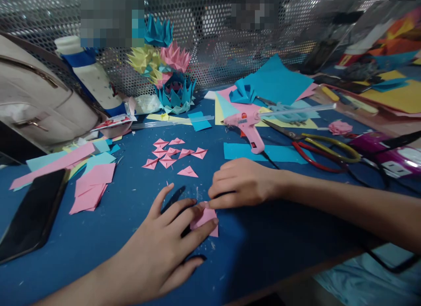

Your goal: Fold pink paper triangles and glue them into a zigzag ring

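Note:
A small piece of pink paper lies on the blue table, partly under my fingers. My left hand rests over it with fingers spread, some fingertips pressing on the paper. At its top edge, my right hand has its fingers curled, thumb and index meeting the paper's upper corner. Just beyond my hands lie several folded pink paper triangles, with one triangle nearest to me. To the left sits a stack of pink paper pieces.
A pink glue gun stands behind my right hand, beside scissors with red and yellow handles. A black phone lies at left, near a bag and a bottle. Paper flowers stand at the back.

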The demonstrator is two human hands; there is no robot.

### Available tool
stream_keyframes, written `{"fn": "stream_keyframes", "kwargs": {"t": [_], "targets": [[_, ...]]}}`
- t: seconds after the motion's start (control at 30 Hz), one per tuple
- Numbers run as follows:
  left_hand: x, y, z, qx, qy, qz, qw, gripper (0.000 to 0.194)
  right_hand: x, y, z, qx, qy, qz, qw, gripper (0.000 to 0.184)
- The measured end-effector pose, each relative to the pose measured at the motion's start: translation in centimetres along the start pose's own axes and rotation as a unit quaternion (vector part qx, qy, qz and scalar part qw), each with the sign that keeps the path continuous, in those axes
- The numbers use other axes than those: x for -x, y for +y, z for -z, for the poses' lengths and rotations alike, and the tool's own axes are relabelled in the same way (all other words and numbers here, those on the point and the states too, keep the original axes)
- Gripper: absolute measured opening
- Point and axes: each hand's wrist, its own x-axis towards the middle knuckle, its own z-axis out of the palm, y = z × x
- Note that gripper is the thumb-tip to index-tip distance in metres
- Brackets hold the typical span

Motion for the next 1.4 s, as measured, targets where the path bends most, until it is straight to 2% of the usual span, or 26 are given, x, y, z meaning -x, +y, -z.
{"fn": "stream_keyframes", "kwargs": {"t": [0.1,0.27,0.37,0.53,0.7,0.8,0.9,1.2,1.3,1.4], "targets": [[0.1,-0.1,0.0,0.000,0.004,-0.005,1.000,0.043,-0.1,-0.3,0.1,0.015,-0.017,-0.028,0.999,0.033],[0.1,-0.1,0.1,-0.001,0.003,-0.005,1.000,0.043,-0.9,-0.5,-0.1,0.058,0.001,0.028,0.998,0.024],[0.1,-0.1,0.1,0.005,0.003,-0.004,1.000,0.043,-1.5,-0.7,-0.3,0.060,-0.020,0.016,0.998,0.025],[0.2,-0.1,0.1,0.014,0.009,0.000,1.000,0.042,-1.8,-0.9,-0.5,-0.012,-0.047,-0.031,0.998,0.021],[0.2,-0.1,0.2,0.010,0.000,-0.001,1.000,0.042,-1.4,-0.8,-0.4,-0.087,-0.024,-0.070,0.993,0.022],[0.1,-0.1,0.3,-0.001,0.008,-0.005,1.000,0.042,-1.0,-0.8,-0.3,-0.078,0.002,-0.063,0.995,0.027],[0.0,0.0,0.3,-0.014,0.014,-0.010,1.000,0.041,-0.7,-0.8,-0.1,-0.075,-0.001,-0.046,0.996,0.032],[0.1,-0.1,0.0,-0.038,0.020,-0.016,0.999,0.046,-0.4,-0.1,0.1,-0.119,-0.016,-0.034,0.992,0.026],[0.1,-0.1,0.0,-0.038,0.019,-0.018,0.999,0.046,-0.3,-0.5,-0.1,-0.130,-0.011,-0.064,0.989,0.027],[0.1,-0.1,-0.2,-0.035,0.039,-0.018,0.998,0.043,-0.6,-1.8,-0.4,-0.131,0.009,-0.156,0.979,0.026]]}}
